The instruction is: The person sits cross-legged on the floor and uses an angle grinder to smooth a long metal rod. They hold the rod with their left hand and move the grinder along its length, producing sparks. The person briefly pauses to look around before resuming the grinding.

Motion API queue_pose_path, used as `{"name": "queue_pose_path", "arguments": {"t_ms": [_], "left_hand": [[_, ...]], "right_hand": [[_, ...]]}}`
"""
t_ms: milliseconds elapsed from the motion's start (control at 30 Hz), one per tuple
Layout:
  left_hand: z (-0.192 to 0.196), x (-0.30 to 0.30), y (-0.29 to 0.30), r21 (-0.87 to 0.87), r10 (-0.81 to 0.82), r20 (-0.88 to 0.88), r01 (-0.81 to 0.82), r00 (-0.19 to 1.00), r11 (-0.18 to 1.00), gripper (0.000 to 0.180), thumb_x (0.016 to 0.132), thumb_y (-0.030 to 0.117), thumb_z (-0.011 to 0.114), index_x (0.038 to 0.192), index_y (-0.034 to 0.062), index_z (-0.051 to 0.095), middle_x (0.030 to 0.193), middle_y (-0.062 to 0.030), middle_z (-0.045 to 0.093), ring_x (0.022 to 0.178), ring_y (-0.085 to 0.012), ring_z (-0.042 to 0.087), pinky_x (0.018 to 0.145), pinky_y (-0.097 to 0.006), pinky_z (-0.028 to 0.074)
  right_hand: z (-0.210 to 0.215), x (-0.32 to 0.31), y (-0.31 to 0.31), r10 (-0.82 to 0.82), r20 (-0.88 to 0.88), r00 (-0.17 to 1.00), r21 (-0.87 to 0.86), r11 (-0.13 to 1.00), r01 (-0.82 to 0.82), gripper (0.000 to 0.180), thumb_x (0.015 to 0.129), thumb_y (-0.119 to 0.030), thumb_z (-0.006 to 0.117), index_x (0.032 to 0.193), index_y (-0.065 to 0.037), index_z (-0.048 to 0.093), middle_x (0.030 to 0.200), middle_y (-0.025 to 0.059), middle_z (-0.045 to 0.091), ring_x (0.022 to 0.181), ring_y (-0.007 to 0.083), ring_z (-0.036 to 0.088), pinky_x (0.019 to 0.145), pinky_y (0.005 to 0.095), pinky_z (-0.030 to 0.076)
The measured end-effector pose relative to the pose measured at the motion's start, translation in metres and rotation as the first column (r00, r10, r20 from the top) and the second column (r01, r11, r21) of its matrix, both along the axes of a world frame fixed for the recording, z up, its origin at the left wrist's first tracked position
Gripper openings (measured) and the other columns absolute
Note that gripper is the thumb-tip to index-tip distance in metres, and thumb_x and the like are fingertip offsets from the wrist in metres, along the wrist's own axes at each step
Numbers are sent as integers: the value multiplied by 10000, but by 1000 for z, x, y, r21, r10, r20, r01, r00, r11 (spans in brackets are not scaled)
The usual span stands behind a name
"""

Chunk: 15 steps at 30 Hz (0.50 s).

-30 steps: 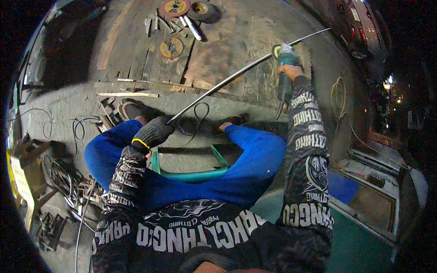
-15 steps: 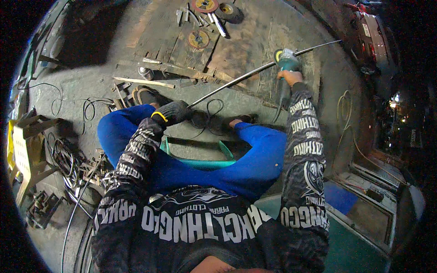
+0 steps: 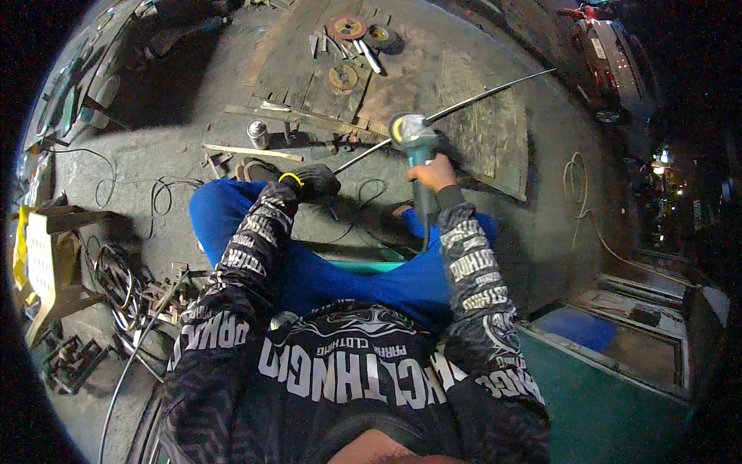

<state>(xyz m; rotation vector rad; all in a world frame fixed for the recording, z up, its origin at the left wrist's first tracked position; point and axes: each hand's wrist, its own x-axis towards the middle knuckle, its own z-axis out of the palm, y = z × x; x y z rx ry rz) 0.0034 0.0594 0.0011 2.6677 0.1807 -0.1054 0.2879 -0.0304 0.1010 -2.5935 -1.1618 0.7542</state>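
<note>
My left hand (image 3: 317,184), in a dark glove with a yellow cuff edge, is closed round the near end of a long thin metal rod (image 3: 495,90). The rod slants away to the far right over wooden boards. My bare right hand (image 3: 434,172) grips the body of a green angle grinder (image 3: 421,147). The grinder's head, with a yellowish disc (image 3: 399,128), is at the rod's middle stretch and covers part of it. Whether disc and rod touch, I cannot tell. The grinder's cord hangs down toward my lap.
Grinding discs (image 3: 348,28) and several small metal tools lie on the far boards (image 3: 325,89). A spray can (image 3: 257,134) stands near a wooden strip (image 3: 253,152). Cables and scrap metal (image 3: 162,298) crowd the left by a yellowish stool (image 3: 46,255). A hose (image 3: 576,182) lies at right.
My right hand has brought the grinder nearer along the rod, leftward and toward me. My left hand keeps its hold on the rod's near end. The whole view has shifted slightly.
</note>
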Motion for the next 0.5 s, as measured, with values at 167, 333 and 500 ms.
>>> {"name": "queue_pose_path", "arguments": {"t_ms": [167,333,500], "left_hand": [[-11,-6,-1,-27,-24,237,31,971,999,163,773,241,579,770,90,641,759,-158,630,740,-347,621,672,-452,484],[-8,-12,-10,-86,103,237,-84,966,993,157,761,254,590,767,107,644,747,-165,617,734,-353,614,678,-449,489],[-3,-11,-9,-93,103,240,-83,965,992,157,761,250,590,758,102,642,712,-160,611,703,-362,615,649,-439,496]], "right_hand": [[3,-47,-16,39,-87,995,15,999,-38,619,465,-230,793,961,81,591,955,227,638,916,333,632,806,374,497],[8,-78,-31,104,-39,994,80,992,-101,543,483,-209,786,938,33,614,885,199,657,831,318,647,758,374,506],[11,-83,-29,115,-34,993,-55,992,-117,628,468,-244,808,970,69,597,994,253,637,935,357,632,816,408,507]]}}
